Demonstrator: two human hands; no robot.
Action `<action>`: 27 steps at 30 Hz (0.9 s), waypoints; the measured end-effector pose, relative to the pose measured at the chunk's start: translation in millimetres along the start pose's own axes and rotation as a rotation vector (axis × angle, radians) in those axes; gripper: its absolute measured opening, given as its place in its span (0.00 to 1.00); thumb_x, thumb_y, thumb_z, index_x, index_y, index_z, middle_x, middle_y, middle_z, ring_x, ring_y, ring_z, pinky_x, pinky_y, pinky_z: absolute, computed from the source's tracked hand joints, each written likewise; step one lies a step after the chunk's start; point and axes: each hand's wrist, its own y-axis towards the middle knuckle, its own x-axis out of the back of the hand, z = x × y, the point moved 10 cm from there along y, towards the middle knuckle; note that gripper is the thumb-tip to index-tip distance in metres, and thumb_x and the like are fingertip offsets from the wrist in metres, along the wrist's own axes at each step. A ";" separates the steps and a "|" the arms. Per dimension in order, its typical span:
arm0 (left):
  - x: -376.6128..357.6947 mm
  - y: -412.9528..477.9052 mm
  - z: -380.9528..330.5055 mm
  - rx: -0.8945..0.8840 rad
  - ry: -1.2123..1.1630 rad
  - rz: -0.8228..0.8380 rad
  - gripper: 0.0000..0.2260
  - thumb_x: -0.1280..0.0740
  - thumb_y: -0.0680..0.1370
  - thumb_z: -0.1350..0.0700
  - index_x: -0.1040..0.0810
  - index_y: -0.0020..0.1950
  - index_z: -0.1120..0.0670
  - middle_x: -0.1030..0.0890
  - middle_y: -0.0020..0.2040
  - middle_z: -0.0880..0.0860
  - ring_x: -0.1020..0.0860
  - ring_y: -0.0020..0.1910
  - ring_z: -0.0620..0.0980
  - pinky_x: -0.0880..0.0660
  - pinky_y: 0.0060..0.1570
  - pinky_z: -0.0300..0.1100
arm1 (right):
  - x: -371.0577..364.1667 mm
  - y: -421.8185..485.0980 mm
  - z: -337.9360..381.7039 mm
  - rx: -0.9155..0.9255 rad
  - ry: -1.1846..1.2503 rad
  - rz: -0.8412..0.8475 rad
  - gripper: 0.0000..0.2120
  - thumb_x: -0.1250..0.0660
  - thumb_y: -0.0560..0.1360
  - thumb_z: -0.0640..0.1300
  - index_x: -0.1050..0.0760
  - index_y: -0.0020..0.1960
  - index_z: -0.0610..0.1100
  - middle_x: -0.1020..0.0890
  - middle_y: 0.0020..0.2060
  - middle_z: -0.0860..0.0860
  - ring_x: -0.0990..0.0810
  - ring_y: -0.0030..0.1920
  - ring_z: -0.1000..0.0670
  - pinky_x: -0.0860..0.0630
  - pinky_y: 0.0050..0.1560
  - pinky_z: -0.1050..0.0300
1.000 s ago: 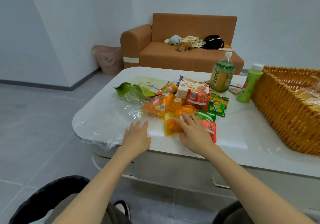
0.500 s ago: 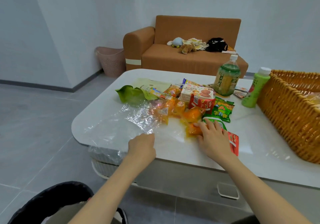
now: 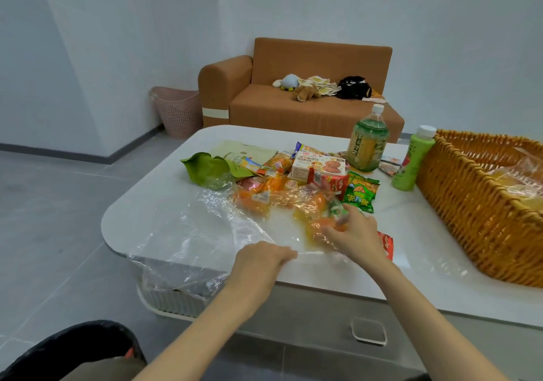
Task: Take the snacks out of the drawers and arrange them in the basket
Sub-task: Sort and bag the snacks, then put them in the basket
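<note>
The left grip (image 3: 266, 258) clenched the clear bag (image 3: 205, 233) at the tabletop (image 3: 164, 198) edge; the right grip (image 3: 357, 233) grasped orange snacks (image 3: 317, 224) amid its folds. Holding the bag taut seemed wise before lifting toward the basket (image 3: 470, 210)

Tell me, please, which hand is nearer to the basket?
Right. The right hand is on the orange packets, left of the basket with bare table between. The left hand grips the plastic sheet at the table's near edge, farther left.
</note>
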 end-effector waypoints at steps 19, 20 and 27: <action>0.7 -13.3 109.2 0.345 0.261 0.319 0.36 0.49 0.78 0.71 0.49 0.77 0.38 0.50 0.79 0.46 0.52 0.78 0.53 0.53 0.70 0.67 | -14.3 9.3 -35.6 -0.415 0.998 -0.137 0.10 0.41 0.81 0.39 0.29 0.62 0.41 0.25 0.46 0.46 0.29 0.36 0.52 0.32 0.29 0.61; 4.7 -12.7 114.8 0.346 0.276 0.312 0.37 0.50 0.77 0.72 0.49 0.77 0.38 0.50 0.79 0.46 0.52 0.78 0.53 0.54 0.70 0.67 | -16.2 9.8 -32.3 -0.405 1.013 -0.129 0.11 0.41 0.81 0.38 0.29 0.63 0.40 0.25 0.45 0.47 0.29 0.35 0.52 0.32 0.29 0.61; -10.2 -2.7 127.3 0.413 -0.092 0.421 0.37 0.36 0.76 0.43 0.55 0.78 0.42 0.56 0.79 0.50 0.59 0.78 0.54 0.59 0.72 0.62 | -19.2 1.3 -2.9 -0.319 1.132 -0.001 0.12 0.43 0.82 0.35 0.29 0.64 0.36 0.19 0.46 0.47 0.18 0.40 0.52 0.21 0.31 0.64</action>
